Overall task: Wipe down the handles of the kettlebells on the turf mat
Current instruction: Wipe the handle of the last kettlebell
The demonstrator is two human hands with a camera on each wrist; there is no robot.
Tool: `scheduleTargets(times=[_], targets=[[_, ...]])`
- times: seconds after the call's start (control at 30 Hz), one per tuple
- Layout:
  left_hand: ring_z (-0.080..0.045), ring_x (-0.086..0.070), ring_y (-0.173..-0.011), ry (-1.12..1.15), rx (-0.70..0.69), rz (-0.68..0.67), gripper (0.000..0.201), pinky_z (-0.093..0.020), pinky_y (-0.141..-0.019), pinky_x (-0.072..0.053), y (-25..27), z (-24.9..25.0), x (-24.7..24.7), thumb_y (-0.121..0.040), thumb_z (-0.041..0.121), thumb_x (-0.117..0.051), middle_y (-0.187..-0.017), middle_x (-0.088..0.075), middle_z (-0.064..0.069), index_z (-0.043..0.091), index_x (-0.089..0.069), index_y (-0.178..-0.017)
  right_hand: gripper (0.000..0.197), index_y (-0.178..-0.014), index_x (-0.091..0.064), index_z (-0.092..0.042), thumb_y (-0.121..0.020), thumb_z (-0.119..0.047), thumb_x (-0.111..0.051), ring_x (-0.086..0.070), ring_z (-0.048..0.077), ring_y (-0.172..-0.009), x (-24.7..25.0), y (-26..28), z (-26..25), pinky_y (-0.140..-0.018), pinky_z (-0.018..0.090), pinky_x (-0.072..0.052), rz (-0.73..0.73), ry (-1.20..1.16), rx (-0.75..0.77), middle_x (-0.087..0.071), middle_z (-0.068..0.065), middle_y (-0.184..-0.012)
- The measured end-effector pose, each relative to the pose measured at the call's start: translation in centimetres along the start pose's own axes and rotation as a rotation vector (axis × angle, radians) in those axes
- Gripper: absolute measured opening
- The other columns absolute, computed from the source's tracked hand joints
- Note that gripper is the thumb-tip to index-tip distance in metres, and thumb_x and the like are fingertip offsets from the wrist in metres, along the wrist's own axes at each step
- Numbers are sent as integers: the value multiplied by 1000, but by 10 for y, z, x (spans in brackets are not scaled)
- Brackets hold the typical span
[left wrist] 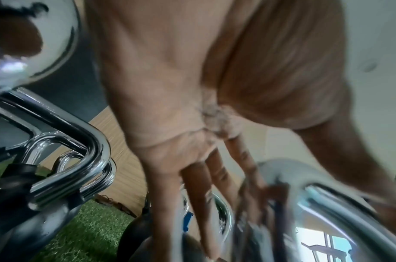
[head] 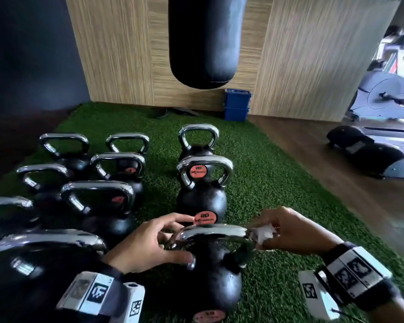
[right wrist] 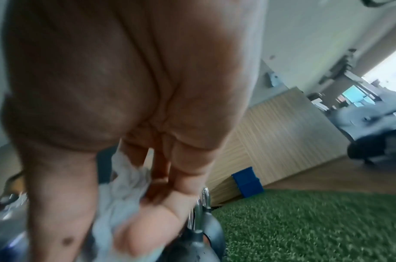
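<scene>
Your L hand (head: 147,243) grips the chrome handle (head: 215,230), lower centre; R hand (head: 292,231) pinches crumpled tissue (head: 262,233). Kettlebell (head: 210,276) looks heavy, chrome prob. slick.

Dim, motion-blurred wrist views; glare on chrome.

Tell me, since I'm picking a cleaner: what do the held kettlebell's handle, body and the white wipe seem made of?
The handle: mirror-bright with sharp reflections, so likely chromed or polished steel. The body: matte black, pebbled, perhaps coated cast iron; rubber cannot be ruled out. The wipe: white, crumpled, thin, paper tissue or light cloth.
</scene>
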State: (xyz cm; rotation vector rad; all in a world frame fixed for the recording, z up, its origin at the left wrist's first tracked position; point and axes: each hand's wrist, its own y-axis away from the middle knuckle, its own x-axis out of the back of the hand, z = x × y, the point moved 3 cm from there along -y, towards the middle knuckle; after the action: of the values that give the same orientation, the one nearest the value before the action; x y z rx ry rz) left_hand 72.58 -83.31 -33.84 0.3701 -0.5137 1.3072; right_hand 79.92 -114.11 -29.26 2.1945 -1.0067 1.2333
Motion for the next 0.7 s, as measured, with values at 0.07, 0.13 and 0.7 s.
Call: scheduleTargets(times=[0.07, 0.13, 0.7], targets=[[8, -60, -119, -66, 76, -79, 81, -24, -102, -48, -14, 2, 19, -59, 64, -91, -125, -63, 32, 64, -51, -129, 32, -107, -76, -40, -75, -37, -79, -67, 2, -73, 13, -14, 5, -60, 17, -51, -77, -78, 49, -72, -22, -89], [13, -54, -123, -118, 135, -170, 89, -19, -105, -45, -35, 7, 36, -52, 65, -93, -128, -60, 34, 65, -50, -130, 29, -108, -76, -38, -79, -38, -76, -68, 0, -69, 26, -33, 13, -55, 15, -50, -92, -101, 85, -74, -21, -90], [-9, -70, -92, -237, 847, -28, 83, -25, -75, -58, -175, -66, 52, -66, 58, -88, -110, -67, 6, 24, -55, -134, 18, -96, -72, -26, -81, -20, -79, -59, -15, -60, 95, -208, 55, -52, 6, -43, 27, -280, 183, -66, -30, -70]])
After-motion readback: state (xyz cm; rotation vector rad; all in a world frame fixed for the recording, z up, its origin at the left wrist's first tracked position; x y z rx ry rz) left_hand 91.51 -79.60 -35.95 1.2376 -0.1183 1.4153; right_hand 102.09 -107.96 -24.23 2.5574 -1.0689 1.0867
